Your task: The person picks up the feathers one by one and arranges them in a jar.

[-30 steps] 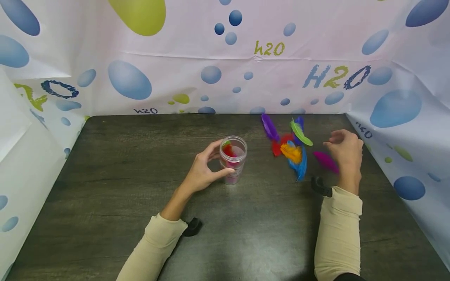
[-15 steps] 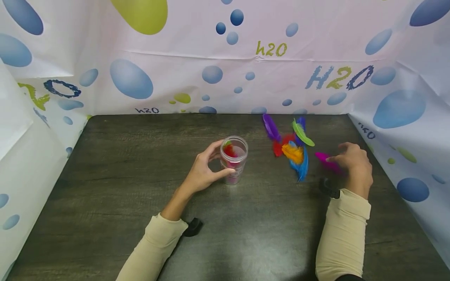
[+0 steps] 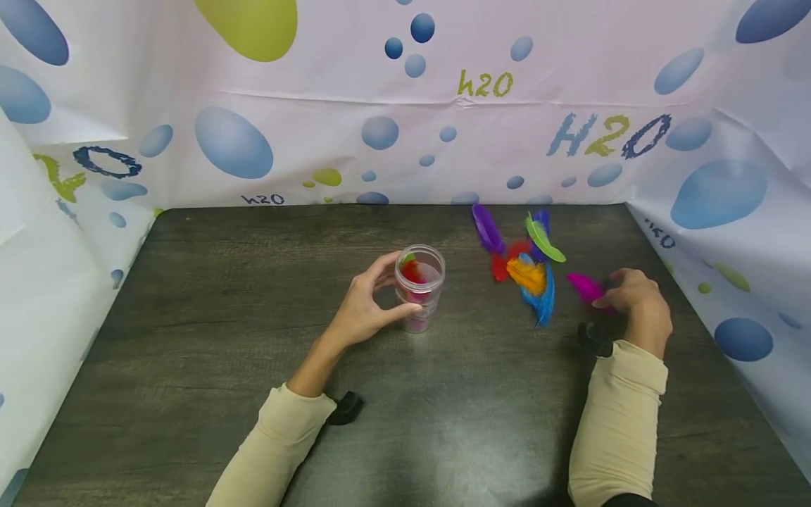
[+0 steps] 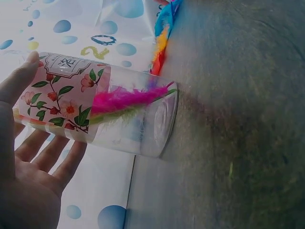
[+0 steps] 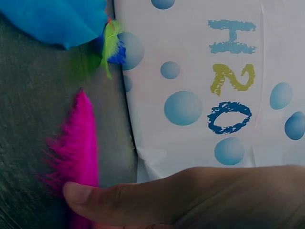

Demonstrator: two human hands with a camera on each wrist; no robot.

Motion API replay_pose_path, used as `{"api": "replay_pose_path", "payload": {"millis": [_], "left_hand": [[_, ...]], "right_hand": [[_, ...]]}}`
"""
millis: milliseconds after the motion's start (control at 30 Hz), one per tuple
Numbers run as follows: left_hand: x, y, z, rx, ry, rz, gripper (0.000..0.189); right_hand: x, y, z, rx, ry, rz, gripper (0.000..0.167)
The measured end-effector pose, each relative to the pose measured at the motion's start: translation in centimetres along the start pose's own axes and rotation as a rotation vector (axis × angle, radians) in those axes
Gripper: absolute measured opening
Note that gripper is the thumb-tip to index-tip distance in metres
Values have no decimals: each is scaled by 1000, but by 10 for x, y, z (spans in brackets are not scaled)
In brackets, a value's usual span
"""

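Observation:
My left hand point(image 3: 364, 310) grips a clear cup point(image 3: 423, 320) standing upright on the table, thumb on the near side and fingers behind. The left wrist view shows the cup's pink floral label point(image 4: 62, 98) and a pink feather point(image 4: 126, 98) with a green one beneath it inside. A red feather point(image 3: 413, 271) shows through the cup's mouth. Over at the right, my right hand point(image 3: 641, 303) pinches the end of a magenta feather point(image 3: 584, 285) lying on the table. In the right wrist view the thumb point(image 5: 102, 198) crosses this feather; the other fingers are mostly hidden.
Left of the magenta feather lies a loose heap: orange point(image 3: 529, 277), blue point(image 3: 543, 306), red point(image 3: 499, 267), green point(image 3: 545, 239) and purple point(image 3: 486, 229) feathers. A white sheet with blue drops point(image 3: 380, 132) walls the dark wooden table point(image 3: 253, 282) at back and sides.
My right hand has come down and toward me from above the magenta feather, and its fingers have closed on the feather's end. The left hand and cup stay in place.

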State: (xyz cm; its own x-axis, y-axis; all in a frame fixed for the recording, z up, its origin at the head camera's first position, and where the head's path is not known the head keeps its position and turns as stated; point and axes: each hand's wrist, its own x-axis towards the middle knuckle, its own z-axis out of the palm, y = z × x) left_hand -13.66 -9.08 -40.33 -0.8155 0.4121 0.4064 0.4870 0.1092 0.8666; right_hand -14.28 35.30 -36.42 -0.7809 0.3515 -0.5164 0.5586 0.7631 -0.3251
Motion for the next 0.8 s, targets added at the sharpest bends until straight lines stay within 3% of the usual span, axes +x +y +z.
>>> {"api": "replay_pose_path", "payload": {"millis": [367,633,800], "left_hand": [[7,0,-6,8,-50,-9,82],[14,1,-11,19,-123,-24,80],[18,-1,-11,21,-161,-23,81]], "right_hand": [[10,7,3,64,31,1,69],[9,12,5,69,47,-88,50],[4,13,2,99,115,-137,37]]}}
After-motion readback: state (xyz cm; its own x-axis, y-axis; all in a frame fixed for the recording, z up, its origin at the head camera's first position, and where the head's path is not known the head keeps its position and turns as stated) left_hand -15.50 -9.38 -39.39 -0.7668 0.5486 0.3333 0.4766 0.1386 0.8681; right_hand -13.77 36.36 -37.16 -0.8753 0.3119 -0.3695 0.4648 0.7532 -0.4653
